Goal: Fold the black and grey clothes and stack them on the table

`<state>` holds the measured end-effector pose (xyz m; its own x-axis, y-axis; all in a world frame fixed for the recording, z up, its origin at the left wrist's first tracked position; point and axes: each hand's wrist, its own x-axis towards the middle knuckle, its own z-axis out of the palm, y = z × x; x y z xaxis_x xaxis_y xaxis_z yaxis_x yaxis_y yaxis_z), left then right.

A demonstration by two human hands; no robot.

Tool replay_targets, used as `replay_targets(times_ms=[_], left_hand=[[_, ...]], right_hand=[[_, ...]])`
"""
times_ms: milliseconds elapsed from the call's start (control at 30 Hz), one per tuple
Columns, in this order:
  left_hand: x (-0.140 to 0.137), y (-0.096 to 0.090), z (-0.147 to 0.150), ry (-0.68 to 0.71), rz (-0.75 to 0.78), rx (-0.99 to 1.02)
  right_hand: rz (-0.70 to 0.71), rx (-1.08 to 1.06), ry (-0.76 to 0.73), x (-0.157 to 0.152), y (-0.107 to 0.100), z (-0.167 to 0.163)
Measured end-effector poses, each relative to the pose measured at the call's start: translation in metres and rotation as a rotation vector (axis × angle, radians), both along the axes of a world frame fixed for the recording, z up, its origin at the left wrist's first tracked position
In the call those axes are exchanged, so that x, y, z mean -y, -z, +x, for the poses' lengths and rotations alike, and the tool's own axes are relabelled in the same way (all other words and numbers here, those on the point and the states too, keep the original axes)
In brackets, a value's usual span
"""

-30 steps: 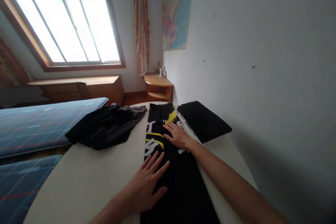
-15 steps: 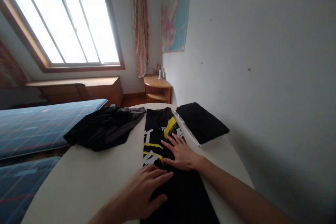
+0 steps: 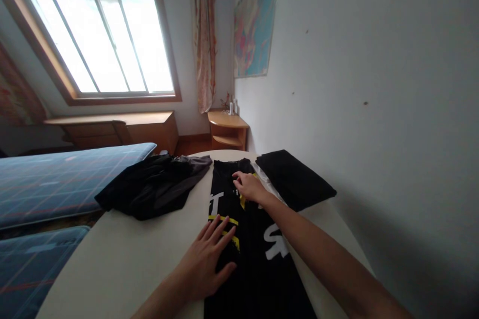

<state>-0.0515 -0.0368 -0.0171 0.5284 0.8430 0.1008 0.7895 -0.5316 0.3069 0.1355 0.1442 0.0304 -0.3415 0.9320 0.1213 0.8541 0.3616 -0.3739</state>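
A long, narrow black garment (image 3: 258, 279) with white lettering and yellow marks lies in front of me, its far end near the back of the table. My left hand (image 3: 207, 254) rests flat on its left part, fingers stretched and spread across the yellow stripes. Farther up, my right hand (image 3: 250, 187) is over the garment near its far end, fingers bent, slightly apart, with no fabric visibly gripped. The right hand and forearm cover part of the print.
The garment is on a round white table (image 3: 138, 259). A crumpled black and grey garment (image 3: 157, 184) lies at the left, a folded black cloth (image 3: 295, 177) at the right. Blue plaid mattresses (image 3: 67, 179) are beside the table at left; a wall (image 3: 392, 169) stands at right.
My right hand has moved away from me toward the garment's far end, its fingers now bent. My left hand has moved slightly forward and lies flatter. More white lettering shows at the right.
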Motion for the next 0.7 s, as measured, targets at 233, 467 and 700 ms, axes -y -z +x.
replay_targets(times_ms=[233, 467, 700], left_hand=[[0.0, -0.008, 0.002, -0.008, -0.067, -0.031], [-0.004, -0.004, 0.0, 0.009, -0.089, -0.028], [-0.01, 0.001, -0.001, 0.025, -0.105, -0.07]], right_hand=[[-0.059, 0.015, 0.155, -0.067, 0.014, -0.038], [-0.039, -0.005, 0.225, -0.094, 0.022, -0.061], [0.058, -0.017, 0.306, -0.105, 0.03, -0.065]])
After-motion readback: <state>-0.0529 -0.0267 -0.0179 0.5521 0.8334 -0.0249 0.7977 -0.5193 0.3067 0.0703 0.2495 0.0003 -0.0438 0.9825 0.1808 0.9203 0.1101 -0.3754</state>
